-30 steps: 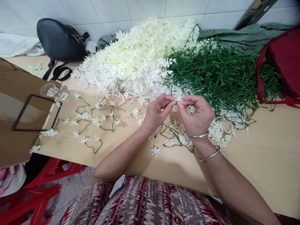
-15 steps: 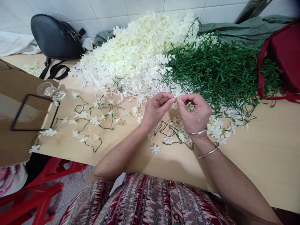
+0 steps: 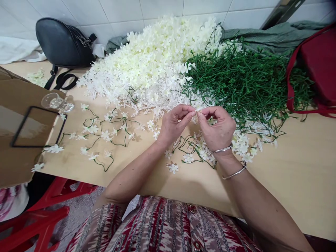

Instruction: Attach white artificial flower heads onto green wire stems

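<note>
Head view: nearest, loose blossoms (image 3: 173,168) lie on the table (image 3: 296,175). Beyond them, left hand (image 3: 174,124) and right hand (image 3: 218,127) almost meet, thumbs and forefingers pinching a white flower (image 3: 198,107) between their tips. Behind it: heaped petals (image 3: 157,57), green stems (image 3: 249,80).

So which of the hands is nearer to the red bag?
Right. The right hand is to the left of the red bag; the left hand is farther left, across the small white flower.
</note>
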Tool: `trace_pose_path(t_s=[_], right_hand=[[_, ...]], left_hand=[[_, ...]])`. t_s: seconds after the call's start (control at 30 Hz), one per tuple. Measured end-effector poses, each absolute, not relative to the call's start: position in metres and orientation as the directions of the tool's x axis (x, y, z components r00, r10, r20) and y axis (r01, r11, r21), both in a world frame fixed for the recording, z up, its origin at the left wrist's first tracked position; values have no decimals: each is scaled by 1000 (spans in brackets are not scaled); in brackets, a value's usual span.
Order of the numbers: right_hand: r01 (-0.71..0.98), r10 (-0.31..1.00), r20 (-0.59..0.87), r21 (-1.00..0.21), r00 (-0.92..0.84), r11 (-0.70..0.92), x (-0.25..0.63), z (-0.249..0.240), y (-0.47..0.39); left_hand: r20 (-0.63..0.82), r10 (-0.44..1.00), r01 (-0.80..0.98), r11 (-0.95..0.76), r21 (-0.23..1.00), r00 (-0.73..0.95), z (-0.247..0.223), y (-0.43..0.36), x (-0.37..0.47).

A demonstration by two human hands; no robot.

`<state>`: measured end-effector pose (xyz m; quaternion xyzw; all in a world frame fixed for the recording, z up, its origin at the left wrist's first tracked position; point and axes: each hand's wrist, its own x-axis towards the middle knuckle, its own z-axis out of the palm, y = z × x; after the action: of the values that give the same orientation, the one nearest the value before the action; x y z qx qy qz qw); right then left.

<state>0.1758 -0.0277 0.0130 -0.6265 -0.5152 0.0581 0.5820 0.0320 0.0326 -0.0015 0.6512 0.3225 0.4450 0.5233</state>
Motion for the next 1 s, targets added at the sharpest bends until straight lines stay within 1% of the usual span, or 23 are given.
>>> trace_pose_path(t_s=[0.1,0.23,0.37,0.43,0.5,0.63,0.73,0.87,1.0], right_hand=[[557,716,514,-803,471,210,174,11,-27],[463,741,470,-853,479,242,179,5,-24],[310,831,414,-899,372,309,194,1,-20],[303,849,410,-899,333,316,200,0,-20],[337,829,439,-883,345,327,202,0,-21],[391,759,521,-841,390,375,197,3,-22],[425,724,590,-793,358,436,194,5,-22],[456,734,588,-786,341,418,193,8,-22],[464,731,612,-764,302,448,192,8,-23]], left_hand=[[269,881,7,-294,956,389,3,30,31],[287,868,4,-315,949,404,8,31,27],[328,825,-7,-366,931,460,10,34,24],[343,811,-24,-378,926,474,10,34,24],[332,813,-63,-346,936,477,11,33,25],[278,822,-195,-206,959,497,16,30,26],[242,836,-258,-126,958,492,18,29,27],[186,834,-272,-45,961,519,19,35,27],[110,774,-246,61,967,624,20,41,23]])
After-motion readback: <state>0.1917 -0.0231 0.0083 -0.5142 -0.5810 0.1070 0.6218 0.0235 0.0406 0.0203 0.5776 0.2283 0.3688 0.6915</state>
